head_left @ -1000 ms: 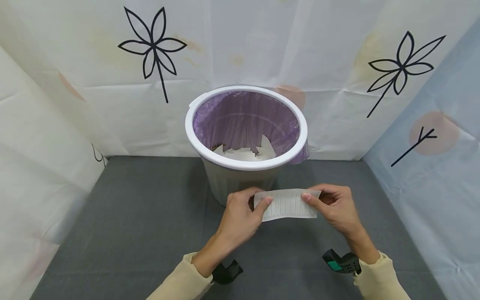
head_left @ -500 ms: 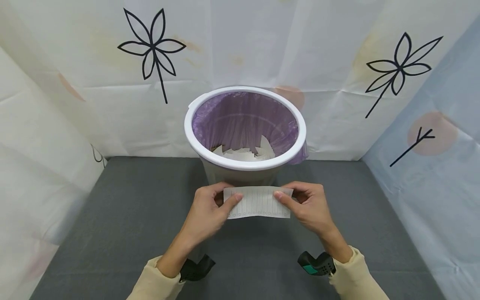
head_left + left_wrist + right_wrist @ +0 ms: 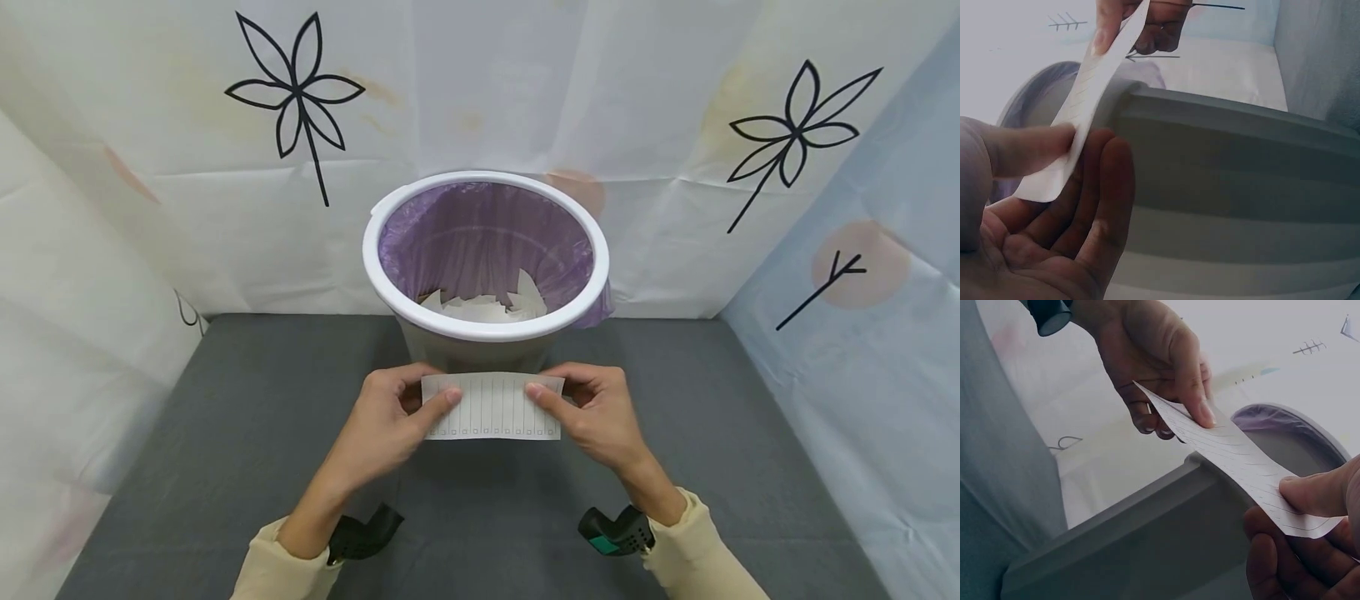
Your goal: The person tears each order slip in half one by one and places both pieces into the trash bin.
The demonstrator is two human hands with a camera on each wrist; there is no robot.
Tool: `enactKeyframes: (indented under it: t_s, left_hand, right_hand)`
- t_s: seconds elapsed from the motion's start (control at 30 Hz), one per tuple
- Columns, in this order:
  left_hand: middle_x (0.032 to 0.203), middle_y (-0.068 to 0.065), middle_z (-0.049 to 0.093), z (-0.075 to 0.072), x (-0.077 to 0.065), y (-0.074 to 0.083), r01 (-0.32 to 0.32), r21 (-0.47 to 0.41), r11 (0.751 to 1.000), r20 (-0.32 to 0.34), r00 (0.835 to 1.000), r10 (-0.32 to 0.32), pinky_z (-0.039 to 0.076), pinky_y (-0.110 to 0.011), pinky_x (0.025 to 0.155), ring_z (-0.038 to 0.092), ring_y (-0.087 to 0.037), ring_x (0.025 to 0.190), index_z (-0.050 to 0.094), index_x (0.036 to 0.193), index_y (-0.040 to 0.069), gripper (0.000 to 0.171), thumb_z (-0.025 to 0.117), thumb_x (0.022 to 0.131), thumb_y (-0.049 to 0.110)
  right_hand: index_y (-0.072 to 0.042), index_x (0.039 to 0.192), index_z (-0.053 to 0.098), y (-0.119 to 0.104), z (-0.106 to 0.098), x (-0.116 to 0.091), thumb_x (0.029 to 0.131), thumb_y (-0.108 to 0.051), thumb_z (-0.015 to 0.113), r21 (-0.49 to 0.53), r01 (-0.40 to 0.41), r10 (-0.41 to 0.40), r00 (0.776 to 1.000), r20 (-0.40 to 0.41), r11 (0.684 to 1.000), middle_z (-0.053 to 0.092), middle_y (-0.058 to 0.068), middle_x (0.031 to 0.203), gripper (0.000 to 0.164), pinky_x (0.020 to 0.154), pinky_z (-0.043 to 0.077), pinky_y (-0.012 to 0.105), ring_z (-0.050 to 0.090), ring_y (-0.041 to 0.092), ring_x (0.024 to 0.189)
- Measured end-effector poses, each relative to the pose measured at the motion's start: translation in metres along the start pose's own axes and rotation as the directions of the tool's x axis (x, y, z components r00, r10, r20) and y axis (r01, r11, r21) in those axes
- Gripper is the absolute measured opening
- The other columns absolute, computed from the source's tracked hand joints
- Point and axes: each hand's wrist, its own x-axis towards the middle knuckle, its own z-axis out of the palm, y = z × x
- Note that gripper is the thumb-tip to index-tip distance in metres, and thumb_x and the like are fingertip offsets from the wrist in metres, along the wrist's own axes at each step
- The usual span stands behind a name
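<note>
A strip of lined paper is stretched flat between both hands, just in front of the trash bin. My left hand pinches its left end, thumb on the near face and fingers behind. At the other end my right hand pinches it the same way. Printed lines and a row of small boxes run across the strip. In the left wrist view the paper appears nearly edge-on, while the right wrist view shows the lined face of the paper.
Behind the hands stands a trash bin with a white rim and a purple liner. Torn white paper pieces lie inside it. A dark grey cloth covers the table, and patterned fabric walls enclose it.
Both hands have moved left with the paper strip, from right of the bin's middle to in front of it. The strip now hangs more level. Both hands keep their pinch.
</note>
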Motion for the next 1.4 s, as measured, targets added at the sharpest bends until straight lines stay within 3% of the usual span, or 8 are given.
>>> enactKeyframes:
  t_s: [0.17, 0.5, 0.93, 1.4]
  left_hand:
    - [0.087, -0.005, 0.072, -0.001, 0.003, 0.004, 0.017, -0.066, 0.998, 0.028, 0.999, -0.015, 0.054, -0.028, 0.057, 0.067, -0.017, 0.065, 0.074, 0.097, 0.003, 0.008, 0.075, 0.093, 0.009]
    - [0.085, -0.001, 0.074, 0.007, 0.007, 0.014, 0.005, -0.085, 0.996, 0.012, 1.000, -0.004, 0.056, -0.032, 0.060, 0.068, -0.017, 0.066, 0.078, 0.097, 0.007, 0.009, 0.077, 0.092, 0.015]
    - [0.085, 0.003, 0.074, 0.015, 0.003, 0.024, -0.078, -0.057, 0.995, -0.022, 0.997, 0.077, 0.054, -0.030, 0.062, 0.068, -0.015, 0.070, 0.078, 0.093, 0.010, 0.004, 0.076, 0.092, 0.014]
    - [0.091, 0.008, 0.074, 0.015, 0.004, 0.030, -0.159, 0.016, 0.987, -0.024, 0.987, 0.159, 0.054, -0.031, 0.076, 0.068, -0.011, 0.084, 0.079, 0.096, 0.012, 0.008, 0.072, 0.095, 0.009]
  right_hand:
    - [0.007, 0.089, 0.075, -0.003, 0.002, -0.001, 0.085, 0.013, 0.072, 0.004, -0.004, 0.004, 1.000, 0.000, 1.000, 0.071, 0.014, 0.077, 0.008, 0.051, 0.052, 0.025, 0.065, 0.013, 0.060]
    - [0.006, 0.089, 0.075, -0.009, 0.005, -0.003, 0.087, 0.011, 0.071, 0.027, -0.002, 0.001, 0.999, 0.037, 1.000, 0.072, 0.011, 0.078, 0.007, 0.050, 0.052, 0.026, 0.064, 0.014, 0.061]
    - [0.003, 0.096, 0.076, -0.019, 0.007, 0.003, 0.088, 0.008, 0.072, 0.076, 0.005, -0.013, 0.994, 0.108, 0.997, 0.075, 0.010, 0.086, 0.010, 0.057, 0.057, 0.033, 0.070, 0.020, 0.068]
    - [-0.003, 0.093, 0.079, -0.032, 0.012, 0.020, 0.090, -0.002, 0.076, -0.078, 0.150, -0.135, 0.977, 0.168, 0.986, 0.076, 0.002, 0.088, 0.004, 0.073, 0.057, 0.030, 0.072, 0.018, 0.080]
